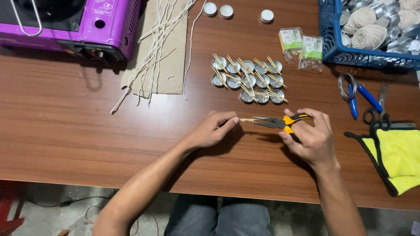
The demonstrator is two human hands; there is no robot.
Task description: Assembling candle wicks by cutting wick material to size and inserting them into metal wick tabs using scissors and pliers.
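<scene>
Right hand (pixel 311 139) closed on pliers (pixel 280 123); left hand (pixel 214 130) pinching stick (pixel 247 119) at pliers' tips, above desk (pixel 65 131). Cups (pixel 248 81) beyond.

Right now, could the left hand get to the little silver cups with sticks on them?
Probably yes: the left hand lies just below the silver cups, with only bare table between them, though it is pinching a small stick.

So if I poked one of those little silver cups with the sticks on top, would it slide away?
Probably. The small metal cups look thin and shallow, so likely very light and easy to skid on the smooth wooden table. The wooden sticks only rest loosely across the rims, so a poke would likely knock them off.
</scene>
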